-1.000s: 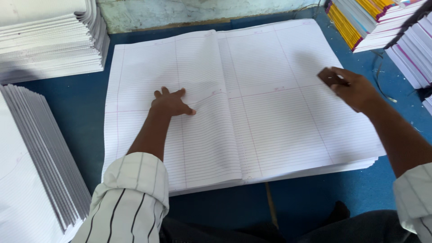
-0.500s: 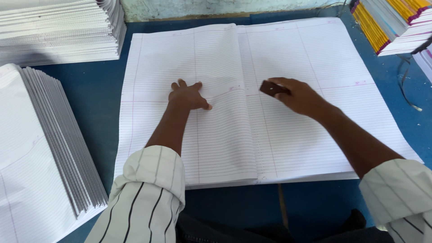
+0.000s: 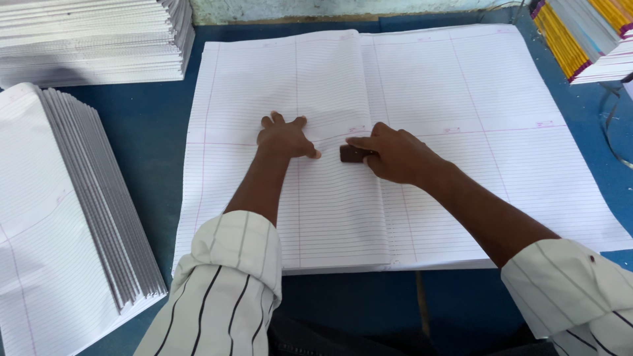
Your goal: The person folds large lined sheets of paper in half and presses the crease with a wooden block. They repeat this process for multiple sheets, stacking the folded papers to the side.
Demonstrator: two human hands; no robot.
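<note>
A thick stack of large ruled paper sheets (image 3: pixel 461 99) lies flat on the blue table. The top sheets are folded over to the left half, their edge near the middle. My left hand (image 3: pixel 285 137) presses flat on that folded part, fingers spread. My right hand (image 3: pixel 395 155) grips a small dark brown block (image 3: pixel 353 154) and holds it on the paper just right of my left thumb. Both striped sleeves are rolled up at the bottom of the view.
A fanned pile of folded ruled sheets (image 3: pixel 72 217) lies at the left. Another tall white stack (image 3: pixel 92 39) stands at the back left. Bound books with yellow and coloured spines (image 3: pixel 580 33) are piled at the back right. The blue table (image 3: pixel 151 132) shows between them.
My right hand has slid the brown block leftward across the paper, from the right side to the middle beside my left hand. The left hand stayed pressed in place.
</note>
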